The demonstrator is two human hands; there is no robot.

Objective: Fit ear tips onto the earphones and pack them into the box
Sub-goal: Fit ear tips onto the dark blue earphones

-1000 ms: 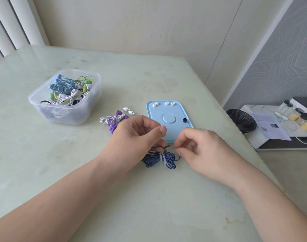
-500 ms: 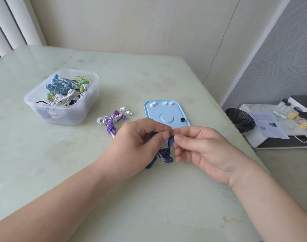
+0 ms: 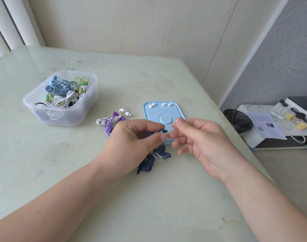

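My left hand (image 3: 135, 138) pinches the buds of the dark blue earphones (image 3: 153, 159), whose tied cable bundle hangs down to the table. A small black tip shows at the bud by my left thumb. My right hand (image 3: 199, 142) hovers just right of it, fingers loosely spread, holding nothing that I can see. Behind the hands lies a light blue lid (image 3: 164, 113) with three white ear tips (image 3: 162, 104) along its far edge. A purple and white earphone bundle (image 3: 110, 122) lies left of the lid. The clear plastic box (image 3: 62, 109) at the left holds several coiled earphones.
The pale green table (image 3: 44, 163) ends at a right edge near my right forearm. Beyond it, on the floor side, stand a black bin (image 3: 238, 121) and a white shelf (image 3: 264, 135) with papers and small jars. A wall runs behind the table.
My left hand lifted the blue earphones off the table. The right hand met it at the bud, then drew back and spread its fingers. The black tip on the lid is gone.
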